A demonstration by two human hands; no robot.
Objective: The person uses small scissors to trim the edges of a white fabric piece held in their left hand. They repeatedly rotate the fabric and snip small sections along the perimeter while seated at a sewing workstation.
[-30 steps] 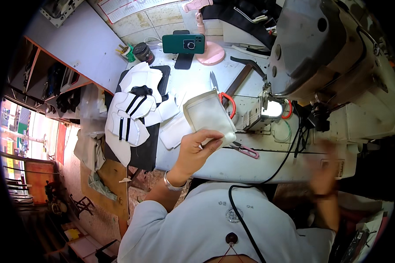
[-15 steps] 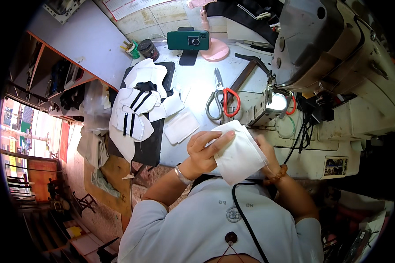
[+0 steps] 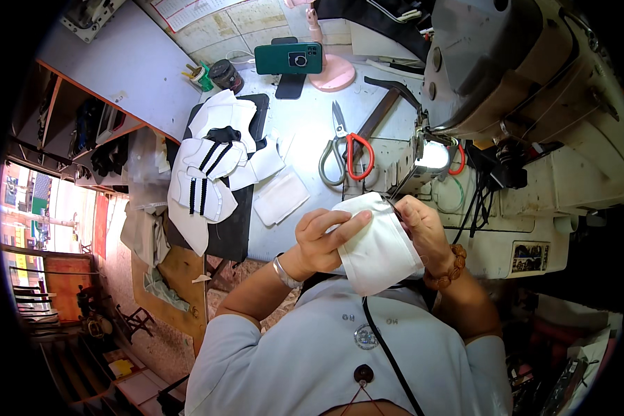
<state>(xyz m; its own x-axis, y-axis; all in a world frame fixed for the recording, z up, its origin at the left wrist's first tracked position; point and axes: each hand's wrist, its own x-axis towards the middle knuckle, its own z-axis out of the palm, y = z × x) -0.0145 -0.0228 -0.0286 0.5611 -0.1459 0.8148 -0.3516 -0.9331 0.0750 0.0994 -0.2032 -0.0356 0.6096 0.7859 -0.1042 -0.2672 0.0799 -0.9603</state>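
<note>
Left hand [image 3: 326,239] is clamped on the left side of a white piece [image 3: 378,253], fingers across its upper face; the right hand [image 3: 424,232] curls by its upper right corner — whether it pinches the piece or the dark sliver there, one cannot tell. The piece is held before the pale shirt [image 3: 291,347], near the table's [image 3: 305,128] edge. Beyond lie red-and-grey-handled scissors [image 3: 341,133] — and, leftward, folded white material [image 3: 281,195] beside a black board [image 3: 239,232].
</note>
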